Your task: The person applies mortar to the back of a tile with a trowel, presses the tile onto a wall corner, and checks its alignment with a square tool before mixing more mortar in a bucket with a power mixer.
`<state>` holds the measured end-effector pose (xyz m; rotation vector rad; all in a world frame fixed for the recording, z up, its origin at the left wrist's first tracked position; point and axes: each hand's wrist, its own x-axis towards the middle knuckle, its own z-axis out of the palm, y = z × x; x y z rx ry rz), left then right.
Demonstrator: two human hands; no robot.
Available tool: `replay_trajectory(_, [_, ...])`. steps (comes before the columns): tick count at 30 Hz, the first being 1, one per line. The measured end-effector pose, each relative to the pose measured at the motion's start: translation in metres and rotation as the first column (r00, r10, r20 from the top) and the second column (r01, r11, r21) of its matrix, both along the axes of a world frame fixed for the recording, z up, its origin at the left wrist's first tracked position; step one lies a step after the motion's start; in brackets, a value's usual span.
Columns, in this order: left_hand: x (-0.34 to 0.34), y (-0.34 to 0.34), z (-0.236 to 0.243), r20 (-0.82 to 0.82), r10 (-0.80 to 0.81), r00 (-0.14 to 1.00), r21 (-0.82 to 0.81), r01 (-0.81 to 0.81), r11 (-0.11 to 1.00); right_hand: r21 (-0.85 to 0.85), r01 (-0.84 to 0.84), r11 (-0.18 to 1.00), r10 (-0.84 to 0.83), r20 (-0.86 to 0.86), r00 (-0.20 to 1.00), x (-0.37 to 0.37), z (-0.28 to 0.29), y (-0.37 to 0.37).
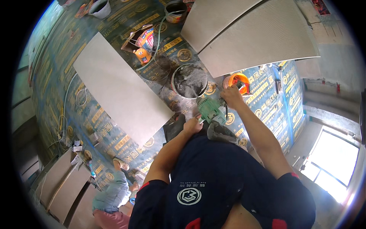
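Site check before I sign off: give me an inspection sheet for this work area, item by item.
Surface: floor covered in blue printed protective sheeting.
Job's things: green power mixer over a bucket of grey mortar.
Clutter: orange bucket, opened bag, a large tile lying flat, more tiles beyond.
Grippers: left hand and right hand each grip a mixer handle.
Cables: hose and loose white cable on the floor.
Surroundings: another person crouching lower left; bright window at right.
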<state>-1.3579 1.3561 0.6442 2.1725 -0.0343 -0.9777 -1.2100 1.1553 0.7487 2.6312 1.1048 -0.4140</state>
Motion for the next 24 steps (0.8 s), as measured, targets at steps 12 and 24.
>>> replay_trajectory(12, [-0.009,0.004,-0.046,-0.195,-0.173,0.965,0.091,0.194,0.977,-0.042,0.199,0.979,-0.200,-0.027,0.979,-0.053,-0.054,-0.023])
replay_trajectory(24, [-0.031,0.004,-0.098,-0.071,-0.151,0.986,0.103,0.158,0.982,-0.132,0.259,0.957,-0.278,-0.164,0.946,-0.062,-0.074,-0.025])
